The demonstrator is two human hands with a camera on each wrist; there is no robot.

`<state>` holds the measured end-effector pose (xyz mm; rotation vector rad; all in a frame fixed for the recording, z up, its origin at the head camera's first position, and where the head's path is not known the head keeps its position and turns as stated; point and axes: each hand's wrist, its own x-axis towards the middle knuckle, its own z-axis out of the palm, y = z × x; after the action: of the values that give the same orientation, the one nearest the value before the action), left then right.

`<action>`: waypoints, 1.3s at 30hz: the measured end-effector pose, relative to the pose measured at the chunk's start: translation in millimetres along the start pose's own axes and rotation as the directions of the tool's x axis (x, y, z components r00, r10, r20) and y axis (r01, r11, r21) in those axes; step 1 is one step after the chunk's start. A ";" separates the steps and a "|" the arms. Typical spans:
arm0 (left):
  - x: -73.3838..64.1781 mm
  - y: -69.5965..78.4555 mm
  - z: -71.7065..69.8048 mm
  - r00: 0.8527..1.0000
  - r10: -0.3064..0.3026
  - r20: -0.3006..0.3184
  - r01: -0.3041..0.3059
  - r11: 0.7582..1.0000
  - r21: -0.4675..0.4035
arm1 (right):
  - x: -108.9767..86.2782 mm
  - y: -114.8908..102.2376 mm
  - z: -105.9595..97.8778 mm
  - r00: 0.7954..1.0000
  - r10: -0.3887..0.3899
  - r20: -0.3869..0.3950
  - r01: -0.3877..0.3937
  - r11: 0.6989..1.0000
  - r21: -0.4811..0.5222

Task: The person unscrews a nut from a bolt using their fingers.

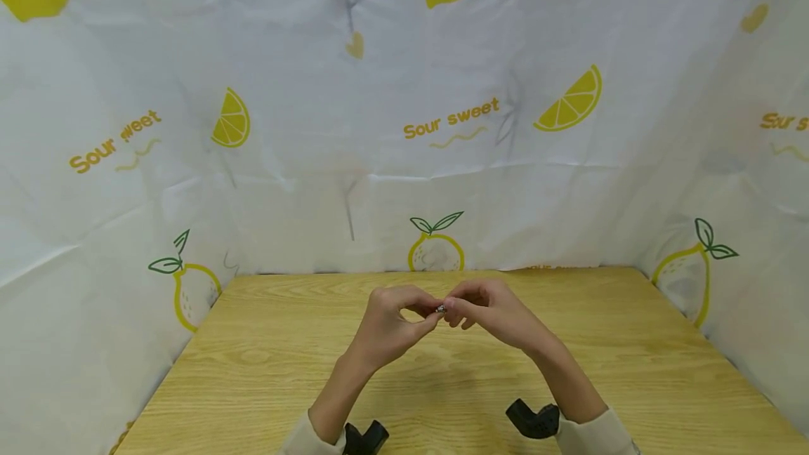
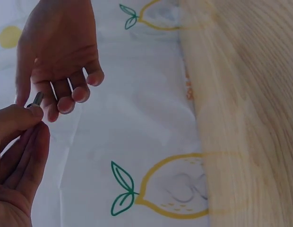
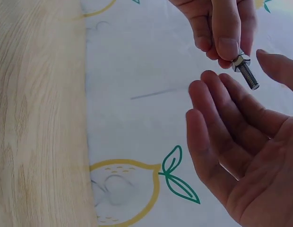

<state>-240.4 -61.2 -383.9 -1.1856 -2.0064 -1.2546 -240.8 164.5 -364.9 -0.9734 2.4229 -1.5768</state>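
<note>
A small metal bolt [image 3: 249, 77] with a nut [image 3: 240, 62] on its shank shows best in the right wrist view, its threaded end pointing toward the right hand. My left hand [image 1: 388, 321] pinches it between thumb and fingers, which cover the head end. Close beside it, my right hand [image 1: 493, 311] has its fingers loosely extended. In the right wrist view, the right thumb [image 3: 279, 68] and fingertips [image 3: 210, 78] stand on either side of the bolt's end, apart from it. Both hands are raised over the wooden table, meeting near its middle.
The wooden table [image 1: 265, 371] spreads beneath both hands. A white sheet [image 1: 303, 118] printed with lemons hangs behind it and along both sides. Black wrist mounts [image 1: 534, 420] sit by the pale sleeves [image 1: 597, 435].
</note>
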 end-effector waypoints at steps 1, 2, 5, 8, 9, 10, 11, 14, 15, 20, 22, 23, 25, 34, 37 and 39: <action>0.0 -0.3 0.1 1.000 0.004 -0.002 -0.004 1.000 0.000 | 0.2 0.3 -0.4 1.000 -0.009 0.012 0.009 1.000 0.001; 0.2 -0.3 0.1 1.000 0.008 -0.003 -0.008 1.000 0.001 | 0.3 0.5 -0.7 1.000 -0.016 0.022 0.016 1.000 -0.002; 0.4 -0.3 0.0 1.000 0.007 0.000 -0.007 1.000 0.003 | 0.4 0.6 -1.1 0.999 -0.020 0.035 0.019 1.000 0.003; 0.5 0.7 -0.9 1.000 -0.006 0.013 0.006 1.000 -0.003 | 0.1 0.0 -0.4 1.000 -0.004 0.019 0.003 1.000 0.002; 0.3 1.1 -1.2 1.000 -0.010 0.019 0.010 1.000 -0.003 | 0.0 -0.6 -0.2 1.000 0.002 0.015 -0.002 1.000 0.001; 0.2 1.5 -1.6 1.000 -0.015 0.023 0.015 1.000 -0.004 | -0.2 -1.2 0.1 1.000 0.005 0.011 -0.005 1.000 -0.002; 0.1 1.9 -2.0 0.999 -0.018 0.028 0.018 1.000 -0.003 | -0.4 -1.8 0.4 1.000 0.008 0.008 -0.008 1.000 -0.006; 0.0 2.4 -2.9 0.999 -0.026 0.035 0.026 1.000 -0.003 | -0.9 -3.8 1.1 1.000 0.010 -0.003 -0.010 1.000 -0.022; 0.0 2.3 -3.0 0.999 -0.026 0.037 0.026 1.000 0.001 | -1.1 -4.2 1.2 1.000 0.010 -0.008 -0.010 1.000 -0.029; 0.5 1.4 -2.2 0.999 -0.011 0.037 0.011 1.000 0.009 | -2.7 -5.6 1.6 0.999 -0.003 -0.037 0.001 0.999 -0.053; 0.5 0.9 -1.5 0.999 -0.008 0.035 0.008 1.000 0.003 | -3.2 -6.2 1.8 0.999 -0.011 -0.049 0.008 0.998 -0.057; 0.2 0.4 -1.1 0.999 -0.005 0.033 0.005 1.000 0.004 | -3.4 -6.3 1.8 0.998 -0.014 -0.055 0.010 0.998 -0.059; 0.1 0.2 -0.7 1.000 -0.006 0.029 0.007 1.000 -0.004 | -3.5 -6.0 1.6 0.998 -0.014 -0.061 0.010 0.998 -0.058; -0.4 -0.8 0.5 1.000 0.012 0.004 -0.012 1.000 -0.025 | -0.8 -2.7 1.1 0.999 0.032 0.011 -0.031 0.999 -0.030; -0.6 -0.9 0.9 1.000 0.021 0.001 -0.021 1.000 -0.016 | -0.6 -2.3 1.1 0.999 0.032 0.024 -0.032 0.999 -0.024; -0.7 -0.6 1.0 1.000 0.021 0.003 -0.021 1.000 -0.012 | -1.1 -2.8 1.0 0.999 0.027 0.022 -0.027 1.000 -0.011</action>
<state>-240.5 -60.8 -385.1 -1.2115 -1.9866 -1.2574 -238.1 163.6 -363.3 -0.9497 2.4217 -1.5386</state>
